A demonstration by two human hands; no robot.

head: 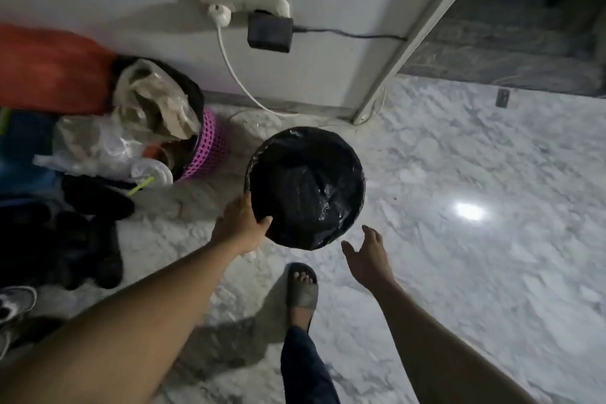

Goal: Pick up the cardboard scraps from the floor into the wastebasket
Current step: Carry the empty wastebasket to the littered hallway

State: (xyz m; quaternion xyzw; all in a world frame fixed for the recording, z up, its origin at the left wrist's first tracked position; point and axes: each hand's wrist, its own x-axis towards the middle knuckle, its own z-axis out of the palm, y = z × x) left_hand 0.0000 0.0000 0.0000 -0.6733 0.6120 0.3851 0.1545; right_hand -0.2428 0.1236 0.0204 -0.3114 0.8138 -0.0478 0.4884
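A round wastebasket [305, 187] lined with a black plastic bag stands on the marble floor near the wall. My left hand [241, 223] grips its near left rim, thumb over the edge and fingers along the outside. Just off the basket's near right side, my right hand [369, 256] hovers with relaxed, spread fingers and holds nothing. No cardboard scraps show on the floor in this view, and the inside of the bag looks dark.
A pink mesh basket [210, 147] overflowing with plastic bags and cups stands to the left, beside dark shoes [95, 239] and an orange cloth [49, 69]. A power strip with a black adapter [269, 31] hangs on the wall. My sandalled foot [302, 289] stands below the basket. A door frame [403, 52] rises at the right.
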